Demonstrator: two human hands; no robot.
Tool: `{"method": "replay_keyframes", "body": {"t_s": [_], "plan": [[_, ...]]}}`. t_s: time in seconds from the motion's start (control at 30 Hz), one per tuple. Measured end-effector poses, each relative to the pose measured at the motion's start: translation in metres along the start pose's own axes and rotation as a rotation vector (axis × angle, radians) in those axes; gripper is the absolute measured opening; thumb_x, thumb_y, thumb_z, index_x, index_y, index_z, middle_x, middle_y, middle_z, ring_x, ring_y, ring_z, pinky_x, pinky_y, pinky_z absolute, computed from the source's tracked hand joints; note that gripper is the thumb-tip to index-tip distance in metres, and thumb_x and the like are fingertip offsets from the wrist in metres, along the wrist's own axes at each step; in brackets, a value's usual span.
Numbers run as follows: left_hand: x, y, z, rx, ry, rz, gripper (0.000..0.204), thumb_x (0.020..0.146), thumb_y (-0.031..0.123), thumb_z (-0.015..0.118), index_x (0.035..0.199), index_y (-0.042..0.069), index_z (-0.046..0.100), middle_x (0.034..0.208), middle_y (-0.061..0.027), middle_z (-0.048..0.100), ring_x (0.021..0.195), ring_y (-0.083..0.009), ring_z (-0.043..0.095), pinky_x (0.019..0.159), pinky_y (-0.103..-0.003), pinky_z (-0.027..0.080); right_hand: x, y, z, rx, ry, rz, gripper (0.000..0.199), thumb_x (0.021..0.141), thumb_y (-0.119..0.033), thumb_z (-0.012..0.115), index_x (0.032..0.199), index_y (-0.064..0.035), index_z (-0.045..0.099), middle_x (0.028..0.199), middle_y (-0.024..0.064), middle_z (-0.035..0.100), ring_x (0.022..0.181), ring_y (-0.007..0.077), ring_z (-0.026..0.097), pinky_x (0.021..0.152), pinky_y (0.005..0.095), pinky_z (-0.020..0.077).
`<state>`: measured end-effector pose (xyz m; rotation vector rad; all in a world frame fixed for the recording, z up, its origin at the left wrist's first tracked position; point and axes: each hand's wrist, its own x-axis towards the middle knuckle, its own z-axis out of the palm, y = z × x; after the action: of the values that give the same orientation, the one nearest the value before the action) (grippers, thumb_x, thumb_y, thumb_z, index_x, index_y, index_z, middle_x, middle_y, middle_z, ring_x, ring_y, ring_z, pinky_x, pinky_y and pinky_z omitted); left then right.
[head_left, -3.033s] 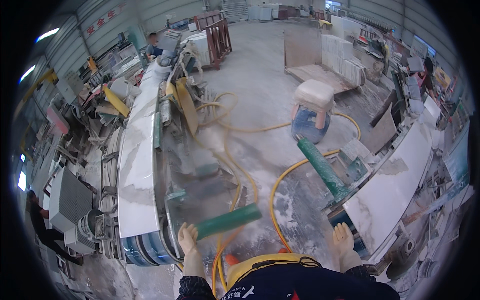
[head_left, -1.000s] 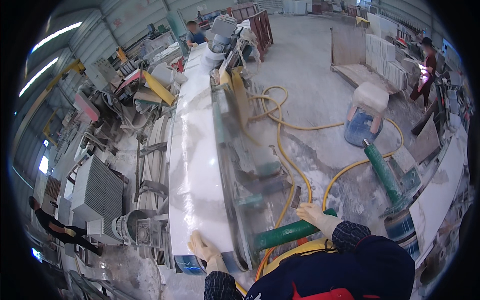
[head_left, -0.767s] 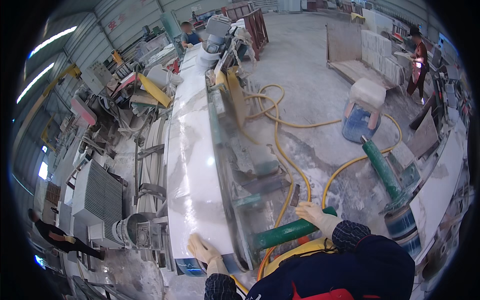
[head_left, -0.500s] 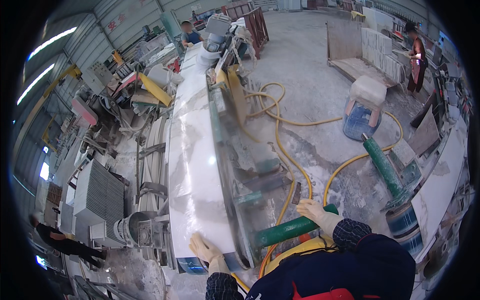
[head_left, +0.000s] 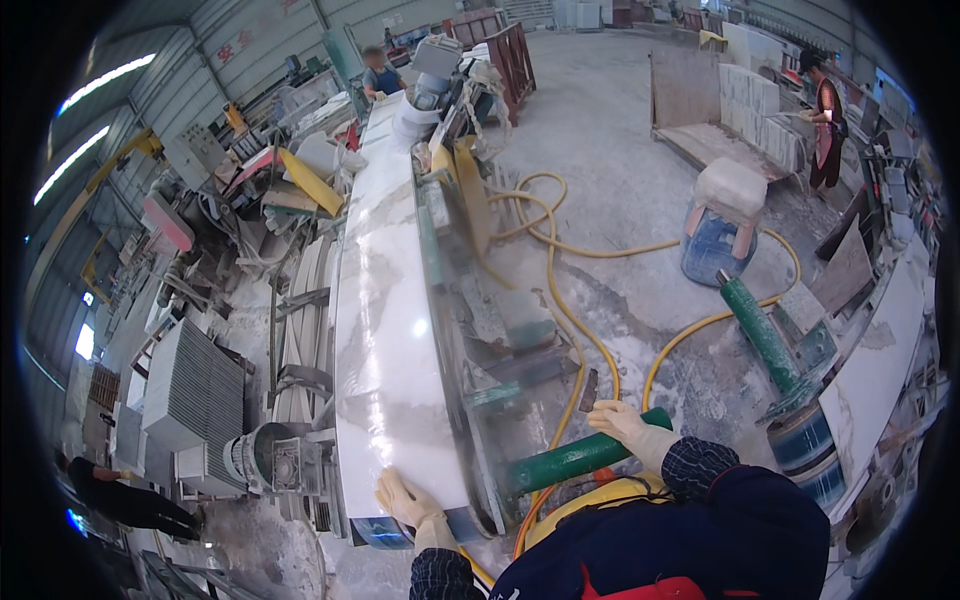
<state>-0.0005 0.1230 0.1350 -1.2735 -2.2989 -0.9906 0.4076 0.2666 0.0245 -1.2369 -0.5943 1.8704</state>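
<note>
A long white marble slab [head_left: 385,300] with grey veins lies flat on a machine bed and runs away from me. My left hand [head_left: 408,500], in a pale glove, rests with fingers spread on the slab's near end. My right hand [head_left: 625,428], also gloved, grips the end of a green roller bar [head_left: 575,460] that sticks out from the machine's near right side. A grey metal rail [head_left: 445,300] runs along the slab's right edge.
Yellow hoses [head_left: 560,290] loop over the wet concrete floor to the right. A second green roller [head_left: 762,335] and another marble slab [head_left: 875,365] stand at the right. A padded stool with a blue bucket [head_left: 720,225] sits further off. Two people [head_left: 825,115] work in the distance. Motors and stacked tiles [head_left: 195,400] crowd the left.
Three seconds ago I faced further right with both hands low. Since then my view swung left over the slab; my left hand came to its end and my right took the green bar.
</note>
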Motion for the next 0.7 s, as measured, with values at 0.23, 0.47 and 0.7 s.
{"method": "replay_keyframes", "body": {"t_s": [0.23, 0.47, 0.7], "plan": [[-0.005, -0.004, -0.001, 0.011, -0.001, -0.009, 0.027, 0.095, 0.016, 0.045, 0.107, -0.003, 0.06, 0.106, -0.0225, 0.061, 0.1, -0.043, 0.052, 0.095, -0.048, 0.038, -0.001, 0.0, -0.001, 0.007, -0.001, 0.007, 0.034, 0.097, 0.0, 0.049, 0.13, 0.005, 0.05, 0.118, 0.0265, 0.064, 0.104, 0.0341, 0.067, 0.09, 0.038, 0.056], [-0.009, -0.005, -0.004, 0.008, -0.033, -0.044, 0.029, 0.095, 0.015, 0.045, 0.111, -0.003, 0.06, 0.111, -0.0227, 0.061, 0.103, -0.0433, 0.051, 0.1, -0.049, 0.036, -0.005, -0.001, 0.001, -0.002, -0.005, -0.002, 0.033, 0.097, 0.0, 0.049, 0.129, 0.0045, 0.05, 0.118, 0.0259, 0.064, 0.105, 0.0337, 0.067, 0.09, 0.0376, 0.056], [-0.012, -0.002, -0.009, -0.01, -0.066, -0.093, 0.028, 0.096, 0.014, 0.044, 0.111, -0.003, 0.06, 0.111, -0.0223, 0.062, 0.104, -0.0425, 0.052, 0.104, -0.05, 0.035, -0.009, -0.005, 0.005, -0.015, 0.003, 0.003, 0.032, 0.098, -0.002, 0.049, 0.129, 0.0046, 0.05, 0.119, 0.0258, 0.064, 0.106, 0.0339, 0.067, 0.092, 0.0381, 0.0554]]}}
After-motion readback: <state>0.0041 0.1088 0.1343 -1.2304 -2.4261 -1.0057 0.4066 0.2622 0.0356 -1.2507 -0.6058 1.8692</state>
